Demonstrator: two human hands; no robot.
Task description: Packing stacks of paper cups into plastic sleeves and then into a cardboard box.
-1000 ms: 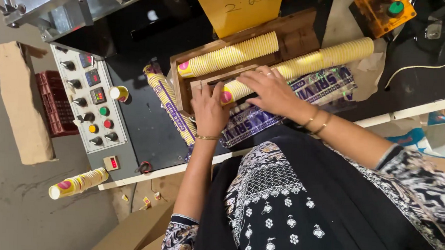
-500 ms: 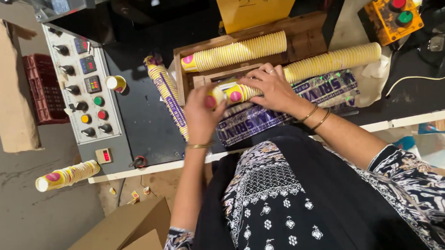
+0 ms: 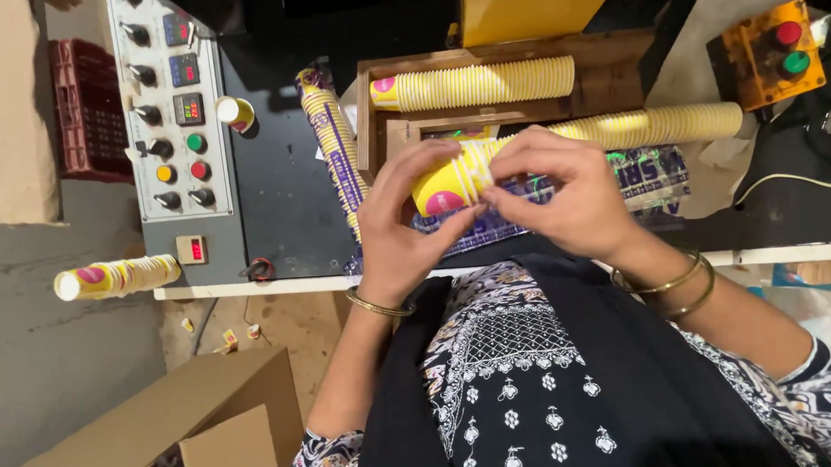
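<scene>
Cups have come up off the bench: your left hand [image 3: 406,229] and right hand [image 3: 564,193] now pinch the short yellow cup stack [image 3: 454,181] between them, raised above the bench's near edge. A second ago both hands pressed flat on it by the wooden tray [image 3: 614,84], so the stack is freed for handling.

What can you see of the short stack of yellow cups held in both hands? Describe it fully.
The short stack of yellow cups looks like ribbed paper, nested tightly, lying on its side. Its pink round base faces the person. The left hand cradles the base end; the right hand pinches the open end. It is lifted clear above the printed plastic sleeves and the wooden tray.
</scene>
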